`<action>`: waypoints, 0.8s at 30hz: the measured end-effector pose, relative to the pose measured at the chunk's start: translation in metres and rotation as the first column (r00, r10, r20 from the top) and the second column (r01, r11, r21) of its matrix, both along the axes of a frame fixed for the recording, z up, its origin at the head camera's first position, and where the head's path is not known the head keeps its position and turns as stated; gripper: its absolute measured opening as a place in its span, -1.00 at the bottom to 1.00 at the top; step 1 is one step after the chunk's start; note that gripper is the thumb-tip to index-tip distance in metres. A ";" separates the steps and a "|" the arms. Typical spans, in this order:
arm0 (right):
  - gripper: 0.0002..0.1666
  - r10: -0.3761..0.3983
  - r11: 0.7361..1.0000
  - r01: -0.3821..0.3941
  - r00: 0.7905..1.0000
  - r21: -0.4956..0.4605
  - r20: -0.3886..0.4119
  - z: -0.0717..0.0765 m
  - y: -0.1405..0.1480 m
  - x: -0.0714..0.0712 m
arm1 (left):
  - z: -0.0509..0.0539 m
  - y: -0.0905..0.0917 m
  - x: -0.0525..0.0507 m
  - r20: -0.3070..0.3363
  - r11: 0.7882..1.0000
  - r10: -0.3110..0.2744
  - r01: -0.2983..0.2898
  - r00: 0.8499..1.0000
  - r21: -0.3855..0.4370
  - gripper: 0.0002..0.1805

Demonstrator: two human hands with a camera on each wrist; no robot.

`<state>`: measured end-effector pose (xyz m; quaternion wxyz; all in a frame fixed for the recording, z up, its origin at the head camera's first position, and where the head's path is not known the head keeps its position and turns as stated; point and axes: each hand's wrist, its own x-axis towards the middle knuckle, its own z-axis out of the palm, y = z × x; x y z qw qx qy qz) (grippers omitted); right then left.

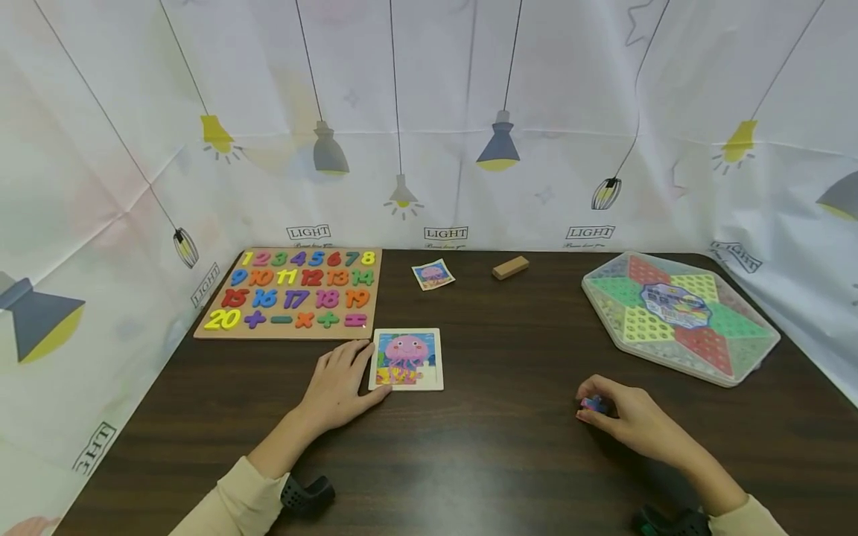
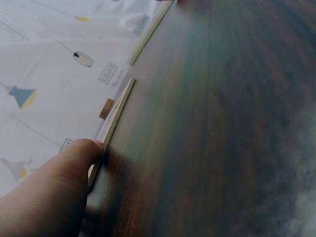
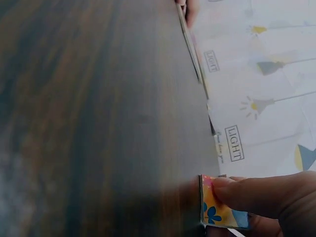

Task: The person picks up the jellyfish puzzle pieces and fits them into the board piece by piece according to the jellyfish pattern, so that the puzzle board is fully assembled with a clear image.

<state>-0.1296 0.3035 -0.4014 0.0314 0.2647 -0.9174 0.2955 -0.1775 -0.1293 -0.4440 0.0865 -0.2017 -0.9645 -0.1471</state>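
A square jellyfish jigsaw puzzle [image 1: 405, 357] lies in a pale frame on the table, with a bare pale patch at its lower right. My left hand [image 1: 342, 387] rests beside it, fingers at its left edge and thumb [image 2: 81, 155] touching the near rim. Farther right, my right hand [image 1: 626, 417] is just over the table and pinches a small puzzle piece [image 1: 593, 404] between thumb and fingers. In the right wrist view that puzzle piece [image 3: 212, 205] shows yellow, pink and blue print; whether more pieces lie behind it I cannot tell.
A number board [image 1: 308, 299] lies at the back left. A small jellyfish picture card [image 1: 433, 275] and a wooden block [image 1: 511, 268] lie at the back. A hexagonal checkers board [image 1: 677, 316] sits on the right. A printed white cloth [image 1: 429, 112] hangs behind the table.
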 end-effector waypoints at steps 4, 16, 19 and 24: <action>-0.83 0.053 0.998 -0.050 0.996 -0.036 0.074 0.004 -0.002 -0.003 | 0.001 0.000 0.000 0.004 1.000 0.004 -0.004 1.000 -0.007 -0.14; -0.77 0.053 0.998 -0.053 0.999 -0.017 -0.011 0.007 -0.020 -0.016 | 0.001 0.000 0.000 0.003 1.000 0.000 0.000 1.000 -0.012 -0.14; -0.76 0.056 0.998 -0.056 0.998 -0.016 -0.018 0.008 -0.024 -0.020 | 0.001 0.000 -0.001 0.009 1.000 0.003 -0.003 1.000 -0.015 -0.13; -0.75 0.060 0.998 -0.060 0.998 -0.022 -0.006 0.010 -0.031 -0.025 | 0.000 0.000 -0.002 0.011 1.000 0.007 -0.007 1.000 -0.022 -0.13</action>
